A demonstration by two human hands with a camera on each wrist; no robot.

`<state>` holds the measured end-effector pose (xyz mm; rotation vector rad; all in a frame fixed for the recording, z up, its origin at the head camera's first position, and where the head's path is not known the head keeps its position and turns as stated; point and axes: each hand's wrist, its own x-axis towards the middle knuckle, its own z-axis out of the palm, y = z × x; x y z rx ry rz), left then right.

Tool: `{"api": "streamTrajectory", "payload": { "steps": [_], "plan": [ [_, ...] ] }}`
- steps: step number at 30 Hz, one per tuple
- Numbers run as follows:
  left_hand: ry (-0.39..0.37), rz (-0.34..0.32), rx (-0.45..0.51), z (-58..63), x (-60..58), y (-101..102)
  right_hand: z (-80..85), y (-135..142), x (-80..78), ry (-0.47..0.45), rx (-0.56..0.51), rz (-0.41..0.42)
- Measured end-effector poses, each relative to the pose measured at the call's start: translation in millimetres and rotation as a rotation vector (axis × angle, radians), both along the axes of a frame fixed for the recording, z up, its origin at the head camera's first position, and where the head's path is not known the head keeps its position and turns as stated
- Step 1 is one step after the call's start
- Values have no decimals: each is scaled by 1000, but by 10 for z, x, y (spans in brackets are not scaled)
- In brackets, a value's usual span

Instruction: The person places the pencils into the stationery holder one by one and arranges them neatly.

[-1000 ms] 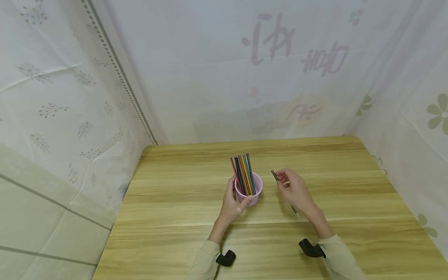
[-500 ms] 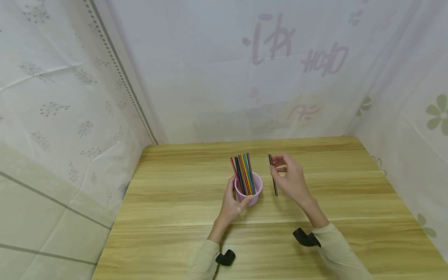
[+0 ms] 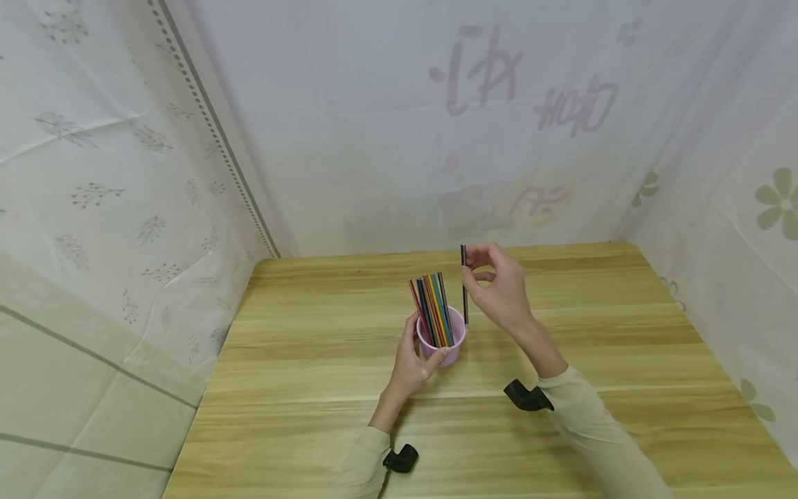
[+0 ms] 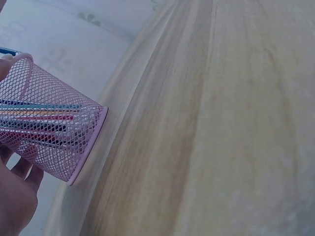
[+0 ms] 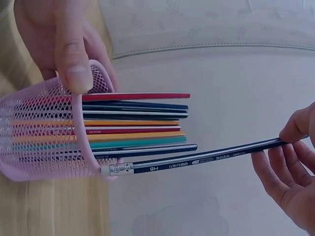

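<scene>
A pink mesh pencil cup (image 4: 54,83) stands on the table, gripped around its side by my left hand (image 3: 411,364), thumb over the rim in the right wrist view. Several pencils (image 5: 142,132) in red, dark blue, yellow and teal lean together inside it. My right hand (image 3: 501,287) pinches a dark blue and white striped pencil (image 5: 206,157) near its upper end, between thumb and fingers. That pencil points down, and its white eraser (image 5: 105,170) with a silver ferrule is right at the cup's rim, on the right side.
The wood-grain table (image 3: 299,388) reaches back to a printed cloth (image 3: 374,138) hanging behind it. More patterned cloth (image 3: 100,208) hangs at the left. A black wrist mount (image 3: 402,458) sits at each sleeve.
My right hand has carried the striped pencil up and left to the cup, turning it from slanted to nearly upright. The left hand and the cup have stayed in place.
</scene>
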<state>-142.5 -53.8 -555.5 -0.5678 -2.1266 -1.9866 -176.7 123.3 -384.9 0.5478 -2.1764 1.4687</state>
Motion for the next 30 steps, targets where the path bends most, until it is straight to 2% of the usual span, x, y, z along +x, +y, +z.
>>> {"api": "streamTrajectory", "payload": {
  "steps": [5,8,12,20,30],
  "plan": [
    [-8,13,-28,61,35,4,-8,-88,-31,-6,-41,21],
    [1,5,-26,203,76,-17,-36,-147,-63,-30,-44,40],
    [7,-12,-29,376,130,-55,-165,-221,-123,-103,-25,35],
    [-7,-21,-31,386,159,-71,-429,-315,-118,-205,26,34],
    [-8,-32,-61,390,167,-113,-611,-348,-93,-197,57,44]
  ]
}}
